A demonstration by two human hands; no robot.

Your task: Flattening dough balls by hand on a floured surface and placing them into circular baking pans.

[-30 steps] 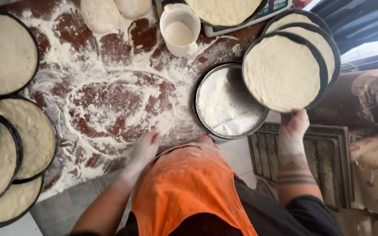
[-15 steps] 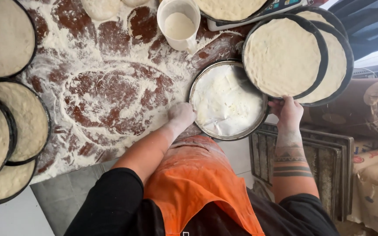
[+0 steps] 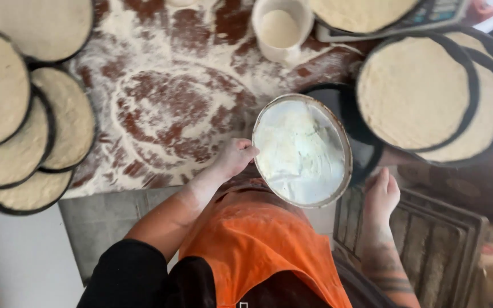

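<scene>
- The floured worktop [image 3: 166, 108] fills the far half of your view, reddish stone showing through swirls of white flour.
- Dough rounds on dark-rimmed trays sit on both sides: a stack [image 3: 18, 114] overlapping at the left edge, two more [image 3: 417, 91] overlapping at the right.
- The round metal bowl [image 3: 302, 151], coated white with flour inside, hangs tilted off the near edge of the worktop, just in front of your orange apron [image 3: 258, 251].
- A white cup [image 3: 281, 28] stands at the far side, above the bowl.
- Your left hand [image 3: 232, 158] grips the bowl's left rim, fingers curled over it.
- Your right hand [image 3: 381, 197] is open and flat, holding nothing, just right of the bowl and below the right-hand trays.
</scene>
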